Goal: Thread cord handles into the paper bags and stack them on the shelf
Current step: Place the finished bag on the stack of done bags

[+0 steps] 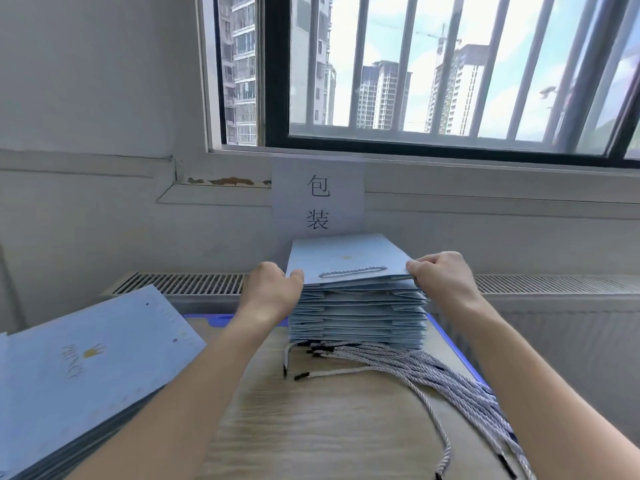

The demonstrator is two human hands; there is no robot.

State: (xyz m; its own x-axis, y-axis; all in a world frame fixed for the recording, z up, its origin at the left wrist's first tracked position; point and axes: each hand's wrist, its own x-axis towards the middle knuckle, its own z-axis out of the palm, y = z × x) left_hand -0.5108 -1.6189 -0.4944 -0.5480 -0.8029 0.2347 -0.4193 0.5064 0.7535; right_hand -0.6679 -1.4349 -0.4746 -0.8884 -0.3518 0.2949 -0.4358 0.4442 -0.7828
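A light blue paper bag (343,259) with a cord handle (352,272) threaded through it lies flat on top of a stack of folded blue bags (358,317) at the far end of the wooden surface. My left hand (273,289) pinches the top bag's near left corner. My right hand (441,273) pinches its near right corner. A bundle of loose grey-white twisted cords (446,375) with black tips spreads from the foot of the stack toward the near right.
A second pile of flat blue bags (86,368) with gold print lies at the near left. The wooden board (311,427) has a blue edge. Behind the stack are a radiator grille (180,284), a paper sign (318,199) and a barred window (415,71).
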